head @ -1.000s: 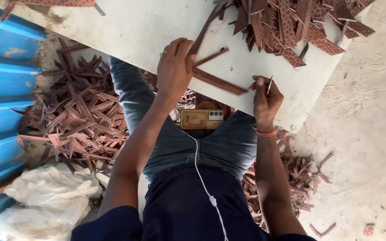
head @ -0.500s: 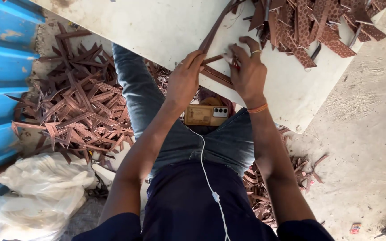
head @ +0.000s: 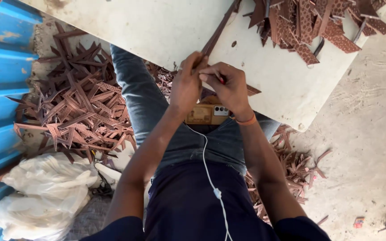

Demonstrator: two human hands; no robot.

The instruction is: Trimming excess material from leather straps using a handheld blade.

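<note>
Both hands now brought together vs 0.5 s ago: long brown strip point(head: 215, 38) pinched by left hand point(head: 186, 85) and right hand point(head: 228, 87), running up-right from fingers across surface point(head: 157, 27).

The brown strips point(head: 318, 27) look like matt leather with a punched, textured face. The counter point(head: 157, 27) is a smooth, scuffed off-white board, and that blue wall point(head: 1, 67) is corrugated painted metal, kinda chipped.
</note>
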